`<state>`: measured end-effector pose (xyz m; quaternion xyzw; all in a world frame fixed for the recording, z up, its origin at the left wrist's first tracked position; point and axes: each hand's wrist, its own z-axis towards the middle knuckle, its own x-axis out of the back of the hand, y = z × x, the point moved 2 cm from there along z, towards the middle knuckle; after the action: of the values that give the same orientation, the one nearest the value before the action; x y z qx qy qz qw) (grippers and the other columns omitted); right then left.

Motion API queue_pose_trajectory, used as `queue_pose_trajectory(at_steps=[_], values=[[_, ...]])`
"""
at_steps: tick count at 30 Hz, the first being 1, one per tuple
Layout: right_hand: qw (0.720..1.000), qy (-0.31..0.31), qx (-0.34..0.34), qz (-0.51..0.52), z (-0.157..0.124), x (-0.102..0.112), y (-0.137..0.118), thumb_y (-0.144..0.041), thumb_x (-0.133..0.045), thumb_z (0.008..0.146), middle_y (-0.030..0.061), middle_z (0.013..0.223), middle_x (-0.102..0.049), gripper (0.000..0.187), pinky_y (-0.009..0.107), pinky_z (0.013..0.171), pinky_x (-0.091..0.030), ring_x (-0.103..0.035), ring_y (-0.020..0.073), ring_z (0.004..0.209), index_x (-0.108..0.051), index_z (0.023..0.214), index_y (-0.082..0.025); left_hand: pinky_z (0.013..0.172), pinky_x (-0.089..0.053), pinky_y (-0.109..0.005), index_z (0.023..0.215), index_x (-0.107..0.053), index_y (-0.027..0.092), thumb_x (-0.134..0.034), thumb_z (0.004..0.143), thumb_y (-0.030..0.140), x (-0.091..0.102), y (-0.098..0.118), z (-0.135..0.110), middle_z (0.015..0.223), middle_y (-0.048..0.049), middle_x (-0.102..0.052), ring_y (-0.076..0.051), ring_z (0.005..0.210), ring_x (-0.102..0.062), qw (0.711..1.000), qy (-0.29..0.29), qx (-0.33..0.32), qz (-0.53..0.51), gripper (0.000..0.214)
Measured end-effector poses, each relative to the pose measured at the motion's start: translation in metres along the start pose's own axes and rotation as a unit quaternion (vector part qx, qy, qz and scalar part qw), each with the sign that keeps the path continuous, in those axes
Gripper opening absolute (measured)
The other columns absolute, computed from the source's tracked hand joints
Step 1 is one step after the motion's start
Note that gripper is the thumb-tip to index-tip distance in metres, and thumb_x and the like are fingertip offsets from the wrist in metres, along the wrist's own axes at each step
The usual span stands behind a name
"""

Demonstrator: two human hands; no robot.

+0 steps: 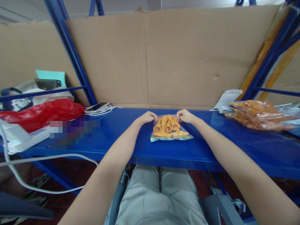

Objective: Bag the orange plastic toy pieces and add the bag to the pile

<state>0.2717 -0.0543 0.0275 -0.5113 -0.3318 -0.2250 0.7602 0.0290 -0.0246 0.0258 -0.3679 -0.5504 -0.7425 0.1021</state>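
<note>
The left hand (pixel 147 118) and right hand (pixel 185 115) each pinch a top corner of the clear bag (pixel 170 128), fingers closed on it, on the blue shelf (pixel 131 147). A phone (pixel 97 107) lies well left and orange packets (pixel 257 115) well right (both apart from it); cardboard (pixel 178 56) stands behind.

A clear plastic bag (pixel 173 135) with a rainbow-printed bottom strip shows orange horn-shaped pieces (pixel 167 126), the glossy metal counter (pixel 222 147) is deep blue, the cardboard sheet (pixel 187 56) plain brown.
</note>
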Motion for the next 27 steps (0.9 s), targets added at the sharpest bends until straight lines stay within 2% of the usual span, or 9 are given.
queue_pose_trajectory(at_steps=[3,5,10,13,18,21,23,25,27], values=[[1.000,-0.008,-0.011,-0.023,-0.001,0.001,-0.001,-0.007,-0.042,0.056,-0.0021,0.050,-0.054,0.015,0.021,0.054,-0.044,-0.055,0.0115,0.052,-0.047,0.052,-0.020,0.100,-0.048,-0.032,0.052,-0.068,0.018,-0.048,0.054,0.009,0.003,0.003,-0.004,0.095,-0.0043,-0.077,-0.023,0.113,-0.063,0.999,-0.005,0.016,-0.028,0.022],[0.998,-0.010,-0.030,-0.046,-0.002,0.002,-0.004,-0.009,-0.044,0.063,0.0000,0.053,-0.056,0.014,0.022,0.055,-0.044,-0.055,0.0127,0.054,-0.048,0.054,-0.020,0.102,-0.046,-0.032,0.050,-0.068,0.018,-0.049,0.057,0.011,0.004,0.005,-0.005,0.092,-0.0048,-0.078,-0.024,0.114,-0.063,0.999,-0.002,0.018,-0.046,0.021],[0.986,-0.006,-0.031,-0.163,-0.008,0.004,-0.020,-0.022,-0.044,0.084,0.0063,0.065,-0.065,0.026,0.025,0.060,-0.041,-0.059,0.0163,0.062,-0.054,0.059,-0.019,0.090,-0.052,-0.034,0.046,-0.065,0.018,-0.054,0.071,0.023,0.000,0.004,-0.006,0.060,-0.0052,-0.071,-0.020,0.079,-0.069,0.999,-0.003,0.010,-0.035,0.028],[0.973,0.000,-0.019,-0.230,-0.009,0.003,-0.025,-0.038,-0.046,0.091,0.0082,0.068,-0.067,0.037,0.026,0.061,-0.038,-0.061,0.0182,0.068,-0.058,0.062,-0.018,0.079,-0.053,-0.031,0.047,-0.064,0.018,-0.056,0.075,0.027,-0.001,0.004,-0.005,0.064,-0.0048,-0.072,-0.018,0.071,-0.067,0.999,-0.005,-0.021,0.036,0.030],[0.964,0.011,-0.019,-0.263,-0.007,0.004,-0.021,-0.045,-0.051,0.092,0.0083,0.073,-0.068,0.037,0.026,0.064,-0.039,-0.061,0.0190,0.073,-0.062,0.068,-0.018,0.082,-0.050,-0.029,0.045,-0.058,0.018,-0.062,0.075,0.028,0.000,0.013,-0.003,0.092,-0.0073,-0.075,-0.020,0.090,-0.067,0.967,0.056,-0.120,0.218,0.031],[0.953,0.071,0.005,-0.294,-0.007,0.007,-0.022,-0.043,-0.060,0.087,0.0102,0.087,-0.069,0.027,0.029,0.071,-0.042,-0.062,0.0222,0.084,-0.064,0.079,-0.018,0.083,-0.049,-0.032,0.057,-0.063,0.017,-0.066,0.073,0.026,-0.002,0.022,-0.005,0.092,-0.0091,-0.071,-0.022,0.091,-0.064,0.940,0.107,-0.152,0.287,0.019],[0.946,0.105,0.044,-0.303,-0.007,0.007,-0.026,-0.038,-0.065,0.083,0.0103,0.094,-0.068,0.020,0.032,0.076,-0.043,-0.061,0.0242,0.091,-0.066,0.088,-0.019,0.078,-0.049,-0.031,0.071,-0.068,0.016,-0.065,0.073,0.020,-0.007,0.027,-0.007,0.086,-0.0077,-0.069,-0.020,0.084,-0.063,0.938,0.110,-0.152,0.293,0.006],[0.951,0.093,0.079,-0.286,-0.007,0.004,-0.030,-0.030,-0.064,0.083,0.0081,0.091,-0.068,0.017,0.031,0.076,-0.043,-0.060,0.0224,0.087,-0.066,0.096,-0.019,0.072,-0.047,-0.028,0.088,-0.070,0.015,-0.059,0.076,0.012,-0.014,0.030,-0.009,0.079,-0.0042,-0.068,-0.017,0.074,-0.061,0.950,0.085,-0.135,0.270,0.017],[0.962,0.051,0.096,-0.249,-0.006,-0.001,-0.033,-0.021,-0.058,0.084,0.0041,0.081,-0.067,0.018,0.028,0.070,-0.042,-0.059,0.0178,0.075,-0.067,0.099,-0.019,0.069,-0.046,-0.026,0.102,-0.068,0.015,-0.051,0.079,0.007,-0.020,0.033,-0.010,0.076,-0.0014,-0.067,-0.014,0.068,-0.060,0.962,0.060,-0.112,0.240,0.030]])
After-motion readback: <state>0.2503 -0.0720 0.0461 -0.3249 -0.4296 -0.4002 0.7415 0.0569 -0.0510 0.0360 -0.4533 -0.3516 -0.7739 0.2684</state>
